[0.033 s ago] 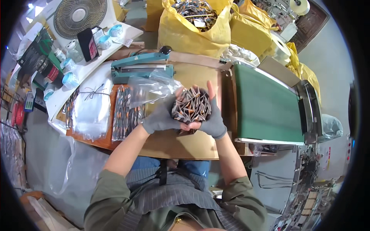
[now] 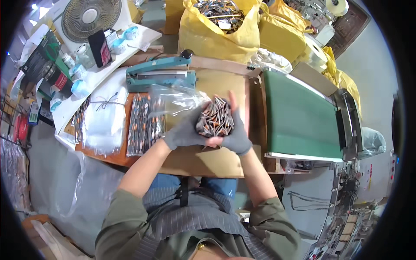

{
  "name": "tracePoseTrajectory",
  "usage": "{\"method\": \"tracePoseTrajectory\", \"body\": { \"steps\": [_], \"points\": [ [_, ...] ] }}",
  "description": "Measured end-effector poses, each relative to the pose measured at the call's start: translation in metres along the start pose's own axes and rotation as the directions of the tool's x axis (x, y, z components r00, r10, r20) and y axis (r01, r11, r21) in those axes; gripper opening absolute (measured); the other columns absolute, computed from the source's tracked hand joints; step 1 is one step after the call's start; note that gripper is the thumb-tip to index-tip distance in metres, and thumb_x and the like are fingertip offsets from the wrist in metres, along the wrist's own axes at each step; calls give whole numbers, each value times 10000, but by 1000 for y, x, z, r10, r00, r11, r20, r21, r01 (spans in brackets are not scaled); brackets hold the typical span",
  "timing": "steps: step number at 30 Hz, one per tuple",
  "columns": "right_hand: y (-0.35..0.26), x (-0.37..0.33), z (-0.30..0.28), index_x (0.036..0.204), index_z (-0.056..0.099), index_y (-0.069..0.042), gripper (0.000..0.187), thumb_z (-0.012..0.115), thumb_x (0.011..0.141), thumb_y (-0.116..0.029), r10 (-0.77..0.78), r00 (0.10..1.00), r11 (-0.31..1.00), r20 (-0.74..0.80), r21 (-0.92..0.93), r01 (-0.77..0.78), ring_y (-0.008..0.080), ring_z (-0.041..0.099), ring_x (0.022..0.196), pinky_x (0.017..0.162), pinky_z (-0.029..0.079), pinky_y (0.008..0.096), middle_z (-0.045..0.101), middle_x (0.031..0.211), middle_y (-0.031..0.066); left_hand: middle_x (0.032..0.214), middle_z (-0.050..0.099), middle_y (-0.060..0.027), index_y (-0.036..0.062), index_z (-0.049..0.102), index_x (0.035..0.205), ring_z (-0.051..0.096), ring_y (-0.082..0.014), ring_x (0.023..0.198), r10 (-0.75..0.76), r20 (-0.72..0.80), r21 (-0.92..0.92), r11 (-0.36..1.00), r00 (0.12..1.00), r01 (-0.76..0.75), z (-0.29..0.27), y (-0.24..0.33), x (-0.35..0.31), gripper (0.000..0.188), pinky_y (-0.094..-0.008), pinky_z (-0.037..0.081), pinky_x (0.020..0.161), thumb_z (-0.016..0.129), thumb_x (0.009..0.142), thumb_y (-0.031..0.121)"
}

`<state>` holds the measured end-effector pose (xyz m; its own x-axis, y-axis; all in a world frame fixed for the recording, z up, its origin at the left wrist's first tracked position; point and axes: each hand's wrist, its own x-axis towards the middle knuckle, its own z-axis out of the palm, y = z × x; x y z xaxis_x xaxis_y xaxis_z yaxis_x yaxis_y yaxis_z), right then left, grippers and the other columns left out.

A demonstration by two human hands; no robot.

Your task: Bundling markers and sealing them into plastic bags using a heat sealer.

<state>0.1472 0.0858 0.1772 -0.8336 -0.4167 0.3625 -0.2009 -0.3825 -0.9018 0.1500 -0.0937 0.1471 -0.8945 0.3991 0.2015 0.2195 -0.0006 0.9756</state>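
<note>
Both my hands, in grey fingerless gloves, wrap around a thick bundle of narrow, flat packets [image 2: 215,117], dark with orange parts, their ends facing up. My left hand [image 2: 187,130] closes on its left side and my right hand [image 2: 237,133] on its right. The thumbs come together at the near side, and some right fingers stretch out beyond the far side. A clear plastic bag [image 2: 177,99] lies crumpled just past my left hand. Filled clear bags of similar packets [image 2: 145,123] lie side by side to the left.
A teal lever-arm sealer [image 2: 161,79] stands behind the bundle. Beyond it is a yellow sack [image 2: 216,43] full of packets. To the right is a green conveyor belt [image 2: 301,115]. On the left lie tied clear bags [image 2: 104,125], near a white shelf [image 2: 115,69] with a fan [image 2: 90,17].
My hands have pressed closer together, and the bundle is narrower and tighter. My right hand has shifted slightly left.
</note>
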Motion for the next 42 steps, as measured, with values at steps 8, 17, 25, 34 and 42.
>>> {"method": "tracePoseTrajectory", "body": {
  "steps": [8, 17, 25, 34, 42],
  "points": [
    [-47, -32, 60, 1386, 294, -29, 845, 763, 701, -186, -221, 975, 779, 16, -599, 186, 215, 585, 946, 852, 463, 317, 535, 1154, 173, 1095, 595, -65, 29, 505, 1199, 589, -172, 969, -228, 250, -531, 780, 941, 331, 26, 14, -82, 650, -314, 499, 846, 783, 642, 219],
    [3, -49, 53, 1245, 527, 2, 513, 616, 767, -162, 436, 832, 792, 343, 293, -535, 171, 619, 841, 746, 494, 287, 637, 855, 110, 1093, 603, -54, 54, 534, 1234, 596, -128, 894, -403, -270, -503, 834, 875, 229, -19, 8, -116, 564, -260, 491, 767, 295, 974, 495],
    [27, -61, 64, 1293, 420, -9, 795, 473, 829, -652, 387, 866, 712, 318, 494, -499, 288, 567, 1046, 873, 508, 380, 537, 1199, 165, 746, 579, -99, 25, 607, 862, 597, -221, 737, 248, -357, 428, 901, 901, -79, 28, 79, -153, 203, -298, 463, 693, 559, 893, 220],
    [23, -219, 92, 1198, 531, -17, 522, 498, 904, -448, 739, 651, 654, -175, -48, -755, 200, 605, 924, 842, 460, 339, 631, 1005, 138, 565, 455, -106, 54, 490, 629, 512, -287, 519, 152, -153, 484, 873, 976, -60, 79, 32, -237, 367, -379, 390, 492, 720, 759, 309],
    [-64, -54, 85, 845, 568, -70, 92, 628, 776, -58, -357, 930, 353, -83, -934, 52, 295, 591, 587, 548, 461, 332, 575, 643, 119, 663, 567, -85, 63, 570, 934, 621, -165, 666, 114, -387, 654, 734, 915, 185, 1, 118, -70, 171, -315, 461, 594, 624, 815, 173]
  ]
}}
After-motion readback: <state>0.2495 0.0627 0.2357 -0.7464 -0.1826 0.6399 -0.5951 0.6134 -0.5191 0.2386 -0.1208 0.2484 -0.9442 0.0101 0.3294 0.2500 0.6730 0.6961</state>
